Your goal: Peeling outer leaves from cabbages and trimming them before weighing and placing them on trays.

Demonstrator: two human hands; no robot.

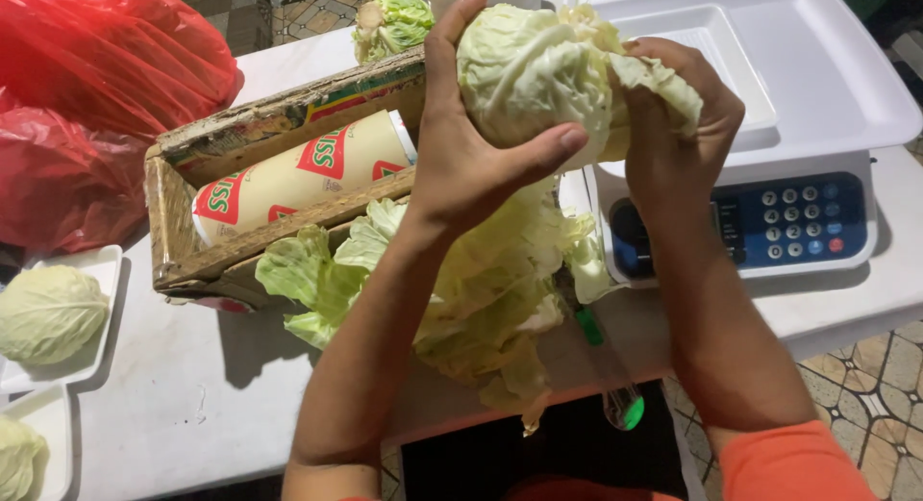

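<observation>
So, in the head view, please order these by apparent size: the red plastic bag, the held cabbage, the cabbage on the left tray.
1. Red plastic bag, largest, though partly cut off.
2. Held cabbage; nearness to the camera enlarges it.
3. Cabbage on the left tray, only slightly smaller, so their order is unsure.

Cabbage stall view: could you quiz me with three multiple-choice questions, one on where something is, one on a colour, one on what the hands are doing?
1. Where does the heap of loose leaves lie?
A. on the scale
B. on the table, below the raised cabbage
C. in the red bags

2. What colour are the bags at the left?
A. red
B. blue
C. black

3. How is the cabbage held?
A. resting on a tray
B. by one hand
C. by both hands, in the air

Answers: B, the leaves sit beneath it, before the wooden box. A, both are red. C, the left hand and right hand grip it.
</observation>
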